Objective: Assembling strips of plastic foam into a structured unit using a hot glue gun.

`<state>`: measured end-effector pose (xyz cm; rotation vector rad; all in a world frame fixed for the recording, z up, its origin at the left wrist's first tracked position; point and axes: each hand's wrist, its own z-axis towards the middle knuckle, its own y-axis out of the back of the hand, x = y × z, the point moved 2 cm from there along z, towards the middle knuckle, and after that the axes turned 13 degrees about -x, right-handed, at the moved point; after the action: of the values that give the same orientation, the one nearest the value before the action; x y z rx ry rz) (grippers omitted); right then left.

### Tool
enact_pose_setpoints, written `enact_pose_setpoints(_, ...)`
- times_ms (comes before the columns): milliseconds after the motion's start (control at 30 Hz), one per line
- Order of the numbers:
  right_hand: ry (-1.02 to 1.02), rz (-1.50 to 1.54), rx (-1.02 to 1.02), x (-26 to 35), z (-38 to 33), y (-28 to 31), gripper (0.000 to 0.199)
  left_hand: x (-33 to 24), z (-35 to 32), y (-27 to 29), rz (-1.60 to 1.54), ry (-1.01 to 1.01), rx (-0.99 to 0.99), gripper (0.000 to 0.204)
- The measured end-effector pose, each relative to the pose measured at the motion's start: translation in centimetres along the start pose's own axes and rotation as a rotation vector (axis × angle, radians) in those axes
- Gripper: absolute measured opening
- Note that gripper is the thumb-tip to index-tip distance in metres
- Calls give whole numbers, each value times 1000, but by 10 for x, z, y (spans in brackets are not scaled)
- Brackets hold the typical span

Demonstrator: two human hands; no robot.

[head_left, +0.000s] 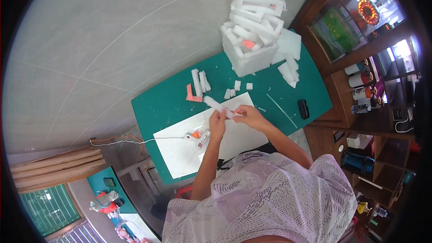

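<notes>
A white cord [155,139] enters over the left edge of the green counter [173,92] and crosses a white board [248,131] to a socket strip [191,141]. The board lies at the counter's near edge. Beyond its far edge rests an L-shaped orange piece [193,95], with two white foam bars [197,82] just beside it.

The left hand [218,124] has its fingers closed about a foam strip [215,103], held tilted above the board's far edge, its left end free. The right hand [251,117] meets the strip's right end; its fingers appear pinched on it, though contact is partly hidden.

Small foam bits [237,85] lie beyond the board, near its far right corner. A foam block [245,63], heaped with foam lengths [256,24], stands at the counter's far edge. Foam sheets [290,44] lie by the far right corner. A thin rod [281,110] lies right of the board; a black case [304,109] sits near the right edge.
</notes>
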<state>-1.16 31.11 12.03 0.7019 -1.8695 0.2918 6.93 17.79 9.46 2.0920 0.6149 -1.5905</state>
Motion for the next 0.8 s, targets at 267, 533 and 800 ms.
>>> enact_pose_setpoints(267,477,-486,-315,26,18,28,20,32,110,150,-362,-33,-834,29)
enact_pose_setpoints(533,286,-406,-467,-34,92,62,29,53,157,135,587,-241,-510,37)
enact_pose_setpoints(800,475,-582,-187,33,92,47,36,102,158,121,634,-136,-432,48)
